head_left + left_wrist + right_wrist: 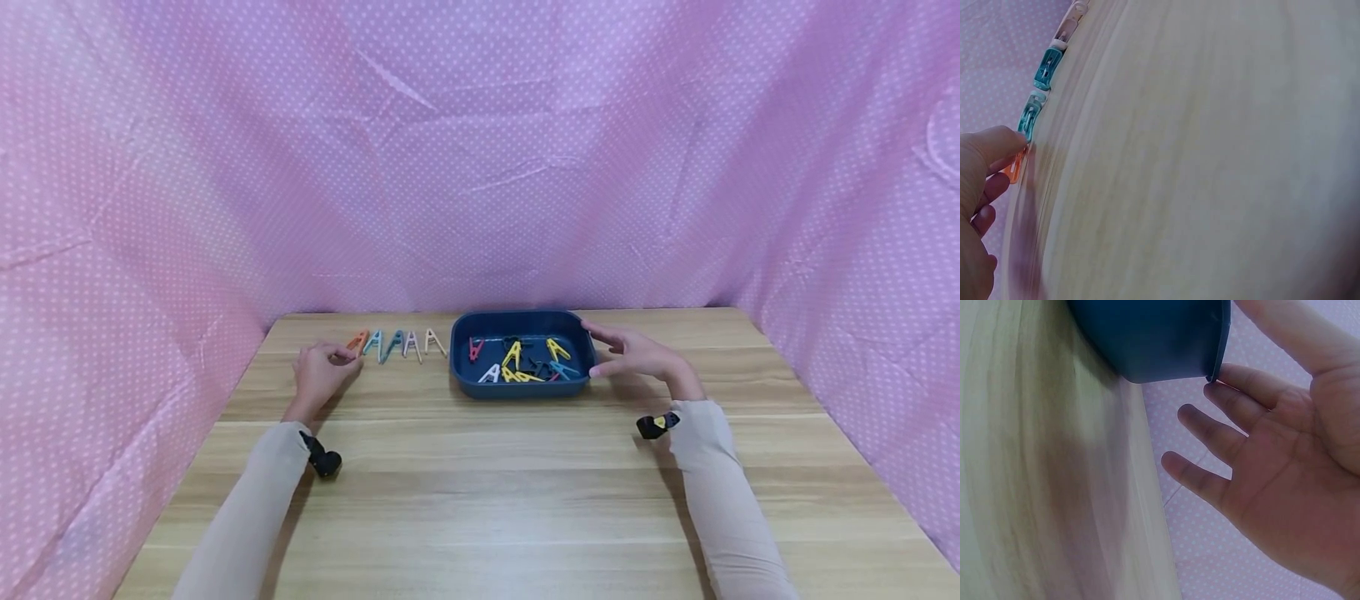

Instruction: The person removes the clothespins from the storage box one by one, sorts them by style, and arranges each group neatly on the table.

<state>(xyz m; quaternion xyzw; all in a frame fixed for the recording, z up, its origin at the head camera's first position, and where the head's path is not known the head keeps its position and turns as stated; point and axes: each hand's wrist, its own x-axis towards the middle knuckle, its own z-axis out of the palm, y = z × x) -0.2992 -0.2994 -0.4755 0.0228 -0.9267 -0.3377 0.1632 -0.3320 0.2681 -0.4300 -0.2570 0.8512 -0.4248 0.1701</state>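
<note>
At the left end of a row of clothespins, my left hand (322, 373) pinches an orange clothespin (357, 340) between thumb and finger. Beside it stand a light blue clothespin (372, 342), a teal one, a lavender one and a cream clothespin (433, 340). In the left wrist view the fingers partly cover the orange clothespin (1014, 170). My right hand (636, 352) touches the right side of a dark blue bin (480, 389) with fingers spread and extended. The right wrist view shows fingertips at the rim of the bin (1160, 344).
Inside the bin lie loose clothespins, among them a yellow clothespin (558, 349), a red clothespin (476, 348), a white clothespin (491, 373) and several dark ones. A pink dotted cloth (495, 167) hangs behind the wooden table (480, 500).
</note>
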